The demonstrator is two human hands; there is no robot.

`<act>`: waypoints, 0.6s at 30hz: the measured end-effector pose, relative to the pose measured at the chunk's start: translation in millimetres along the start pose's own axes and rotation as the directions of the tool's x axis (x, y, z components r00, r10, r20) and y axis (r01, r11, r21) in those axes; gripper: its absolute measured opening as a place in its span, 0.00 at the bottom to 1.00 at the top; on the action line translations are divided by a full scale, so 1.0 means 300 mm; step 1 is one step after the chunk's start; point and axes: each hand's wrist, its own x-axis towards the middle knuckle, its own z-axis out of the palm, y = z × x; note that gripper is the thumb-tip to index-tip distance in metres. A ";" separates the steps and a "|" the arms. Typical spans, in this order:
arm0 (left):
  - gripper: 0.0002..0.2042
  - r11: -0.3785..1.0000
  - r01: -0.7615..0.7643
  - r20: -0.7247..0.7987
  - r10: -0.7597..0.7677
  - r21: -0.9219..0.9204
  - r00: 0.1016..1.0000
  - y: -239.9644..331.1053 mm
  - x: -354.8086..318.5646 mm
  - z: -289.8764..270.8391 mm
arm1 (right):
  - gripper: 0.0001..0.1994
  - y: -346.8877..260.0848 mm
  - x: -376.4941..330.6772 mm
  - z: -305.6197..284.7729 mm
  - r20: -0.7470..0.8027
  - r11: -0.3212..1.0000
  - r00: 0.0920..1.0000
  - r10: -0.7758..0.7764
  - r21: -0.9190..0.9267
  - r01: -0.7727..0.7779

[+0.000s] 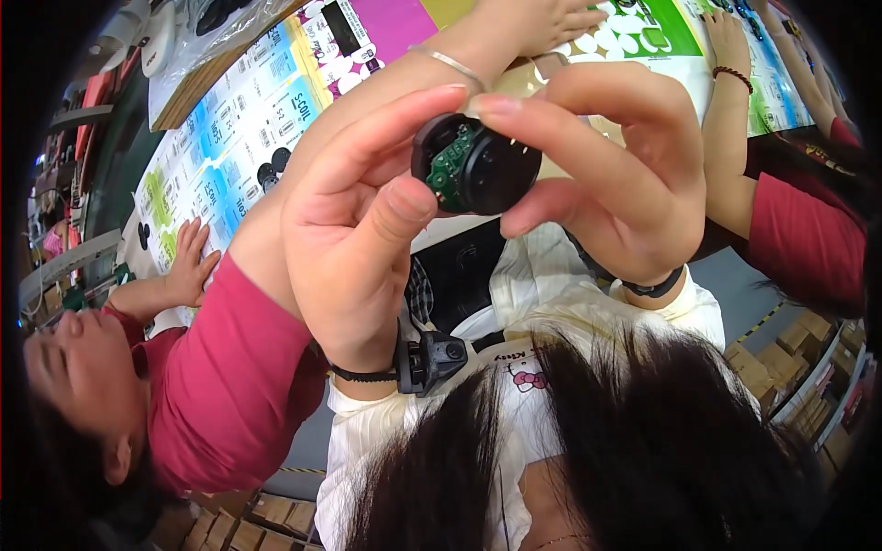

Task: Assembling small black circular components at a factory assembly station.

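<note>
Between my two raised hands is a small round black device with a green circuit board (pixel 450 165) showing in its open side. My left hand (pixel 354 207) grips its left part between thumb and fingers. The fingers of my right hand (pixel 620 161) pinch the round black cap (pixel 503 174) on its right side, with the thumb below. Board and cap sit close together; whether they are joined I cannot tell. A black strap with a small black camera-like unit (pixel 432 361) is around my left wrist.
A co-worker in a red sleeve (pixel 234 386) at my left reaches an arm across, behind my hands; the hand (pixel 528 23) rests on the table. Another red-sleeved co-worker's arm (pixel 730 138) is at the right. Small black round parts (pixel 273 167) lie on the printed table covering (pixel 216 138).
</note>
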 end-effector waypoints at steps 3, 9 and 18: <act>0.35 1.000 0.000 -0.010 0.000 0.008 1.000 -0.012 0.012 0.013 | 0.23 0.001 0.008 0.000 0.024 0.999 0.998 -0.050 -0.014 0.051; 0.33 0.999 -0.029 -0.045 0.028 -0.026 0.999 -0.003 0.005 0.032 | 0.24 -0.010 0.004 -0.007 0.061 0.998 0.997 -0.055 0.035 0.053; 0.31 0.996 -0.039 -0.094 0.047 0.086 0.995 0.010 -0.030 0.053 | 0.23 -0.013 -0.008 -0.015 0.078 0.994 0.992 -0.104 -0.038 0.107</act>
